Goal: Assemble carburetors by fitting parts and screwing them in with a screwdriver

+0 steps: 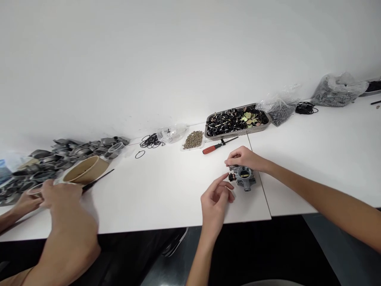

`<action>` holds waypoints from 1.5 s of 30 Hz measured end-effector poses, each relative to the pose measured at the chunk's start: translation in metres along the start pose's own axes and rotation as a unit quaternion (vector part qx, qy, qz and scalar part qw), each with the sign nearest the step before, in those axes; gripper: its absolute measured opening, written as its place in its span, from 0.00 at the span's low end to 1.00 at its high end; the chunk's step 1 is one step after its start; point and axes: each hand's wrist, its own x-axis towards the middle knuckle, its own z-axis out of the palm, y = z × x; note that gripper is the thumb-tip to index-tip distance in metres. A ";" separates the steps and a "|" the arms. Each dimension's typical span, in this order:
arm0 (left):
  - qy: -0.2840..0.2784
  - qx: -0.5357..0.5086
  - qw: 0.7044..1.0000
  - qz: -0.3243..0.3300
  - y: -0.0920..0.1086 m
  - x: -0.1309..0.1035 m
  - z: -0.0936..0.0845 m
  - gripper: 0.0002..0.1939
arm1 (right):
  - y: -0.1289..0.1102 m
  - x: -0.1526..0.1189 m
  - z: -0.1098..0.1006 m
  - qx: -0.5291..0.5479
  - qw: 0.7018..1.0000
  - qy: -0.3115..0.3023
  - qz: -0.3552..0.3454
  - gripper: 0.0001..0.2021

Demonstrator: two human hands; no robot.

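Observation:
A grey metal carburetor [246, 183] stands on the white table, its round bore facing up. On its left side sits a small black fitting [231, 177]. My left hand [216, 196] is beside that fitting, index finger stretched toward it and the other fingers loosely bent apart, with nothing seen in the grasp. Over the carburetor's upper left edge, my right hand [242, 158] has thumb and fingertips pinched together; whatever they hold is too small and covered to make out. Behind the carburetor lies a red-handled screwdriver [212, 149].
A metal tray [238, 135] of black and brass-coloured parts stands against the wall, near a dish of brass pieces [193, 140]. Bagged parts [279, 111] lie right of it. At left, a co-worker's hands [61, 194] work beside a beige bowl [99, 169] and piled grey castings [80, 151].

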 end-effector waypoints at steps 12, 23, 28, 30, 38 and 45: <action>-0.097 0.491 0.853 0.151 0.042 0.163 -0.043 0.14 | 0.000 0.001 0.001 0.004 1.000 -0.006 0.021 0.15; -0.190 0.553 0.778 0.229 -0.017 0.186 -0.033 0.18 | -0.007 0.001 0.002 -0.026 0.998 -0.036 0.048 0.18; -0.200 0.534 0.784 0.246 -0.018 0.190 -0.044 0.18 | -0.041 0.013 -0.025 -0.208 0.973 -0.099 0.017 0.15; -0.202 0.532 0.785 0.247 -0.019 0.192 -0.045 0.18 | -0.061 0.022 -0.050 -0.292 0.953 -0.075 0.015 0.15; -0.203 0.522 0.792 0.245 -0.020 0.192 -0.047 0.18 | -0.097 0.046 -0.134 -0.329 0.936 0.128 -0.010 0.13; -0.218 0.500 0.803 0.241 -0.019 0.192 -0.052 0.18 | -0.057 0.071 -0.073 -0.354 0.934 -0.045 -0.027 0.12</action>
